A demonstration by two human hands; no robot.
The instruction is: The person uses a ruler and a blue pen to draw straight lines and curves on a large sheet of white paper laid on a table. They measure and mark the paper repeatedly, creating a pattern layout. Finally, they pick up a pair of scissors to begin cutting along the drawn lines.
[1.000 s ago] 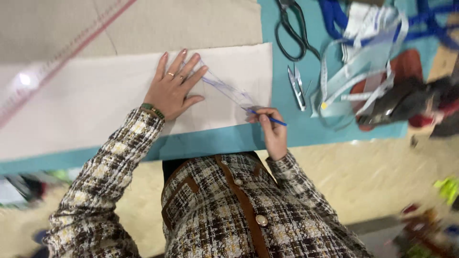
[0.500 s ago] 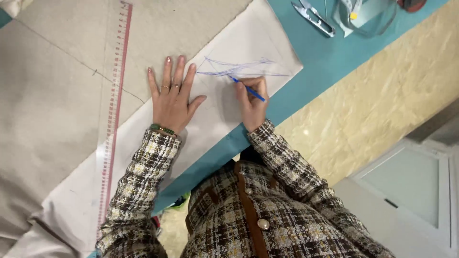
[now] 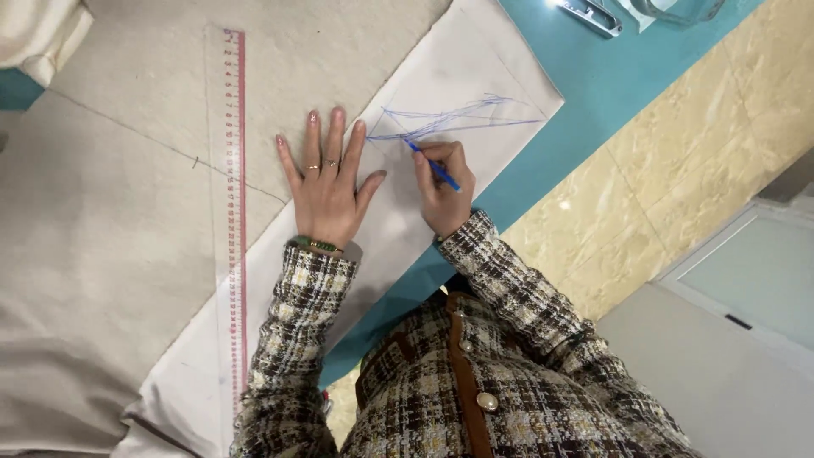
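Leftward now, right hand (image 3: 443, 191) angles pen (image 3: 432, 165) up-left.

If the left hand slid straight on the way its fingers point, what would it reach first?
The left hand lies flat on the white fabric piece, fingers toward the far side. It would probably cross that piece's edge onto the beige cloth; nothing else appears in that line.

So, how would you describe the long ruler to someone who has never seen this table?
Start at the turquoise table, covered mostly by pale fabric. To the left of the flat left hand lies the ruler, running away from the person. It is long, straight and clear, with a pink scale along one edge, unlike the short blue pen.
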